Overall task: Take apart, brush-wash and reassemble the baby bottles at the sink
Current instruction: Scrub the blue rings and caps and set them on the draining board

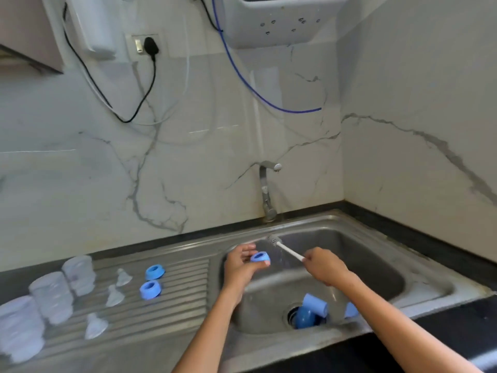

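Even, soft daylight was recorded; faint glare was noted on the sink (376, 232) rim; bottles left of it were blurred; wide-angle bending was seen at edges.

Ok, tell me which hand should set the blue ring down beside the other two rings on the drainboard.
Left. The left hand already holds the blue ring and is nearer the two rings on the drainboard. The right hand holds the small brush over the sink.

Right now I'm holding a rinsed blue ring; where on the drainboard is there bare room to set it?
Free: the ribbed drainboard strip between the two blue rings and the sink basin, and its near edge. Crowded: the left side, with bottles and teats.
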The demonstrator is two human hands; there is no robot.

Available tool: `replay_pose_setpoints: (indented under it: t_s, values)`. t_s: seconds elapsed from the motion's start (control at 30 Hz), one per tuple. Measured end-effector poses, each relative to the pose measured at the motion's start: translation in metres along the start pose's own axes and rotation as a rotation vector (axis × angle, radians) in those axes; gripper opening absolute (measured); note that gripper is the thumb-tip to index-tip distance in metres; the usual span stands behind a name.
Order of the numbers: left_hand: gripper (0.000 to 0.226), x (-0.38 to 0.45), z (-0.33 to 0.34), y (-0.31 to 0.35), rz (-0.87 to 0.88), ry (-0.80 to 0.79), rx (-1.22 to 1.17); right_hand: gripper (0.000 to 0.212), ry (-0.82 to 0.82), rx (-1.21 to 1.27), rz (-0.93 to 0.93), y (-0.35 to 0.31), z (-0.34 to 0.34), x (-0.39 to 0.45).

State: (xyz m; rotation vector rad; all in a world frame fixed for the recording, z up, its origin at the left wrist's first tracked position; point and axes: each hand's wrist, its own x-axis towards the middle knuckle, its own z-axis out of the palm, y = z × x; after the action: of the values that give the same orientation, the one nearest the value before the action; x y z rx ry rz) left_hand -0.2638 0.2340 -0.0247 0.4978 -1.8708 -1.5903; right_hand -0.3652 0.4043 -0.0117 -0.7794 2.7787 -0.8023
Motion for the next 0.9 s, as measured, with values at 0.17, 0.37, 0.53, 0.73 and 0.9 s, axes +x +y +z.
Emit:
replay_pose_setpoints:
  t_s: [0.17,0.37,0.53,0.73,0.9]
  values:
    - [0.060,-0.020,-0.024,0.002,0.060,-0.067,0.090,0.034,-0.183,0.428,0.106,-0.036,0.033,-0.004]
    - [0.071,-0.020,-0.029,-0.004,0.174,-0.133,0.231,0.048,-0.179,0.497,0.109,-0.023,0.050,-0.006]
    - [0.084,-0.019,-0.032,-0.014,0.171,-0.257,0.404,0.041,-0.196,0.485,0.121,-0.017,0.054,-0.008]
    - [0.085,-0.018,-0.042,-0.007,0.147,-0.270,0.459,0.034,-0.236,0.641,0.145,-0.031,0.049,-0.015]
    - [0.075,-0.018,-0.077,0.023,0.135,-0.184,0.439,0.015,-0.257,0.777,0.126,-0.081,0.043,-0.031]
